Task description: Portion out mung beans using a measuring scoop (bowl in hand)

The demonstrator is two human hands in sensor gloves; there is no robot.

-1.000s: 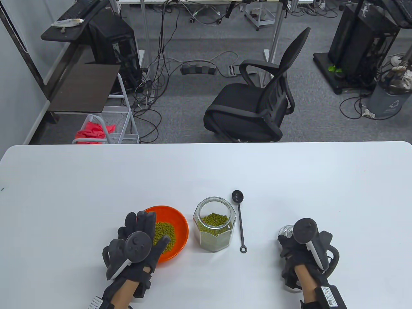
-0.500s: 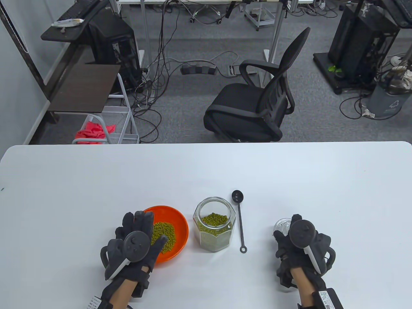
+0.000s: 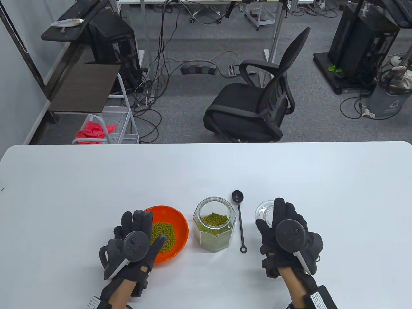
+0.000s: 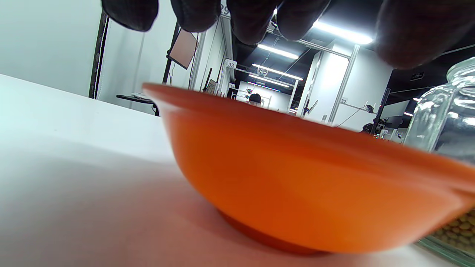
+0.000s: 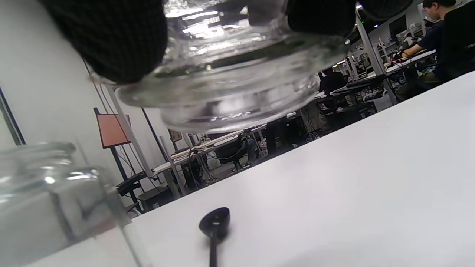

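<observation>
Table view: our right hand (image 3: 285, 233) grips a clear glass lid (image 3: 264, 210), lifted at the jar's (image 3: 214, 224) three o'clock. Our left hand's (image 3: 136, 239) straight fingers (image 3: 139, 222) hover, seemingly untouching, over the orange bowl (image 3: 178, 222) of mung beans (image 3: 164, 232).

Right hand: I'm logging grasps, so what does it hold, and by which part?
The right hand holds the clear glass lid by its rim, lifted off the table. The left hand hovers over the orange bowl, gripping nothing.

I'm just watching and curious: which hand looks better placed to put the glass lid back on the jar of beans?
The right hand, probably. It already holds the glass lid lifted off the table, just right of the open jar. The left hand hovers over the orange bowl, on the jar's far side.
</observation>
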